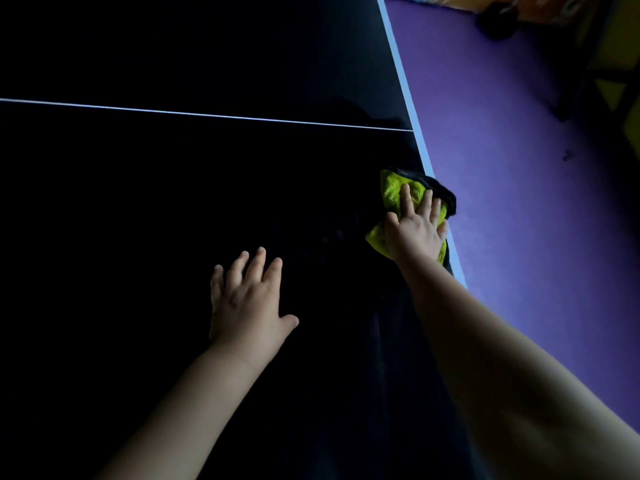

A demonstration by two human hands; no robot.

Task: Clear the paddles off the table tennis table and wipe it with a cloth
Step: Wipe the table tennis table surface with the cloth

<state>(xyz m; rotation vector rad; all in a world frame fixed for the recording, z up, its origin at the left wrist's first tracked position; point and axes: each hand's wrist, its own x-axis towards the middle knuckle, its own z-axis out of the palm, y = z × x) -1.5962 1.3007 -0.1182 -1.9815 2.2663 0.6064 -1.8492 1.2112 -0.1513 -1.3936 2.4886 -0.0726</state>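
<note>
Pressing flat on a yellow-green microfibre cloth (393, 195), the right hand (417, 233) is lying with straight, spread fingers at the white-lined right edge of the dark table tennis table (173, 185). The cloth's dark border is hanging just over that edge above the purple floor mat (519, 168). The left hand (247, 299) is resting open, palm down, on the table nearby, holding nothing.

The left hand (247, 299) lies palm down, fingers straight and slightly spread. The right hand (415, 230) reaches farther forward, palm down, fingers flat.
</note>
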